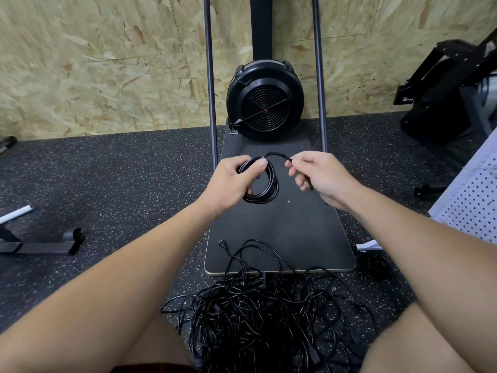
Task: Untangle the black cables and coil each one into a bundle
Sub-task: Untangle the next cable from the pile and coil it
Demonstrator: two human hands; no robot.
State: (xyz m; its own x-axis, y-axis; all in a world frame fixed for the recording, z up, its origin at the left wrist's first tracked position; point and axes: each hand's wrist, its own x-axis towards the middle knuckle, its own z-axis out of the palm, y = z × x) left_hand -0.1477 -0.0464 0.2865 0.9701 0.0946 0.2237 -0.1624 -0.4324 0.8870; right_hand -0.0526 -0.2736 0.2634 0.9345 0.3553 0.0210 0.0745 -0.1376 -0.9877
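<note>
Left hand (233,181) grips coiled black cable bundle (262,184); right hand (320,175) pinches free tail end (to coil's right), ready for wrapping.

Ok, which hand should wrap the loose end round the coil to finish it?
Probably the right hand: it already pinches the free cable end. The left hand grips the coil and looks better kept as the anchor.
</note>
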